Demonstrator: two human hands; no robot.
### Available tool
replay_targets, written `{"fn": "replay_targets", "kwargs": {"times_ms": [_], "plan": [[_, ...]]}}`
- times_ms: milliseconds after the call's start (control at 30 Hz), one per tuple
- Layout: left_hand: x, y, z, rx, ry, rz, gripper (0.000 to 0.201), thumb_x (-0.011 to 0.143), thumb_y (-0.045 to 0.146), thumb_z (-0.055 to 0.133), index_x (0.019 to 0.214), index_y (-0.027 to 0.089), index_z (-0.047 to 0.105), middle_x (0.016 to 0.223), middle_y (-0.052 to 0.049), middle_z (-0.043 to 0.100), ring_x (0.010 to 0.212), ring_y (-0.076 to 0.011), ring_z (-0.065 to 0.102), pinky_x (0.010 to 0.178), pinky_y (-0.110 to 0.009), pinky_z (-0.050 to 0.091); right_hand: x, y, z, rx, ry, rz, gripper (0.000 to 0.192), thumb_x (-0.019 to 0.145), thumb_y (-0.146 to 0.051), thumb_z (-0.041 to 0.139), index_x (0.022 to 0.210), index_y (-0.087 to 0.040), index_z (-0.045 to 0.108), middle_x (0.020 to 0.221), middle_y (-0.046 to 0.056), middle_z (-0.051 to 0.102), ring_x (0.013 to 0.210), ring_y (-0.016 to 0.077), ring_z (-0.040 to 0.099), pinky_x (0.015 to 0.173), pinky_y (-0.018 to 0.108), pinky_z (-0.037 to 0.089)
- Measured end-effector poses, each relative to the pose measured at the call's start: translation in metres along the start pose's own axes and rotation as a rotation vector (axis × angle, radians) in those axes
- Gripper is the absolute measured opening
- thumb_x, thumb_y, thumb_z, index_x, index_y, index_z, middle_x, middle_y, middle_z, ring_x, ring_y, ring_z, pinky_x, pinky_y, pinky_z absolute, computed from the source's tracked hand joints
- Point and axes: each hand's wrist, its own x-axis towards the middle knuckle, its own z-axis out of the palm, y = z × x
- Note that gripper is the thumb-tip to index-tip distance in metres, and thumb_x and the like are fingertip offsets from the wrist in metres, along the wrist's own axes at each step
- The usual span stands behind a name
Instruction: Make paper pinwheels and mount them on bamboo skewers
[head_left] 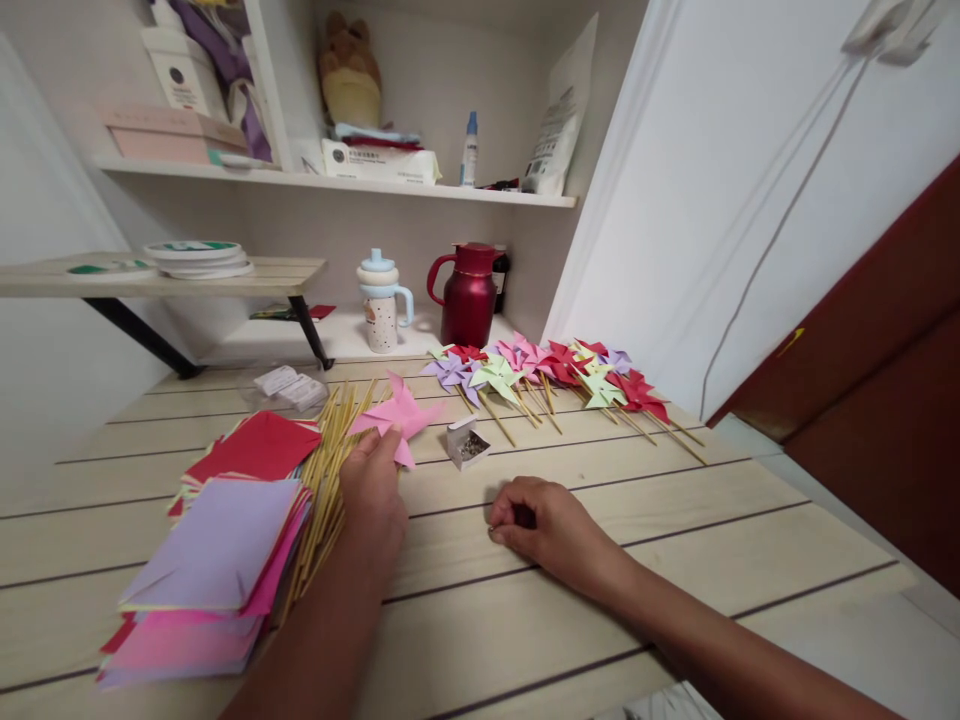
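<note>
Left hand pinches a pink folded-paper pinwheel.

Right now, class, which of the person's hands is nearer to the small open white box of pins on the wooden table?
Left. The left hand, holding a pink paper pinwheel, lies just left of the box; the curled right hand rests farther off, nearer the camera.

Even, soft indoor light; faint shadows lie on the counter just beneath the fingers of the right hand. Sharp around the fingers, softer toward the far shelf. Wide-angle distortion bends straight lines at the frame edges; no glare
</note>
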Motion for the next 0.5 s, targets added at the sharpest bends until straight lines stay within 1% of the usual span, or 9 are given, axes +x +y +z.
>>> {"fn": "replay_targets", "kwargs": {"times_ms": [200, 333, 500], "plan": [[-0.0001, 0.0003, -0.0006, -0.009, 0.027, -0.023, 0.018, 0.076, -0.002, 0.064, 0.068, 0.014, 0.066, 0.074, 0.002, 0.066, 0.069, -0.0072, 0.059, 0.066, -0.017, 0.047, 0.0013, -0.0025, -0.0002, 0.02, -0.022, -0.033, 0.014, 0.075, -0.009, 0.06, 0.071, -0.021, 0.065, 0.071, -0.002, 0.065, 0.068, 0.0139, 0.058, 0.064, 0.023, 0.041], [-0.0008, 0.001, -0.0001, -0.015, 0.031, -0.034, 0.017, 0.075, -0.003, 0.064, 0.071, 0.014, 0.067, 0.078, 0.001, 0.067, 0.07, -0.0072, 0.06, 0.067, -0.016, 0.047, 0.0025, -0.0018, -0.0003, 0.041, -0.037, -0.006, 0.014, 0.076, -0.009, 0.06, 0.071, -0.02, 0.066, 0.073, -0.002, 0.068, 0.068, 0.0144, 0.06, 0.064, 0.023, 0.042], [-0.0024, 0.0026, 0.0016, -0.013, 0.041, -0.061, 0.018, 0.076, -0.003, 0.063, 0.072, 0.014, 0.066, 0.077, 0.001, 0.066, 0.068, -0.007, 0.06, 0.067, -0.017, 0.048, 0.0029, -0.0001, -0.0019, 0.038, -0.05, 0.009, 0.014, 0.077, -0.01, 0.061, 0.073, -0.02, 0.069, 0.074, -0.001, 0.071, 0.069, 0.0151, 0.062, 0.065, 0.024, 0.044]]}}
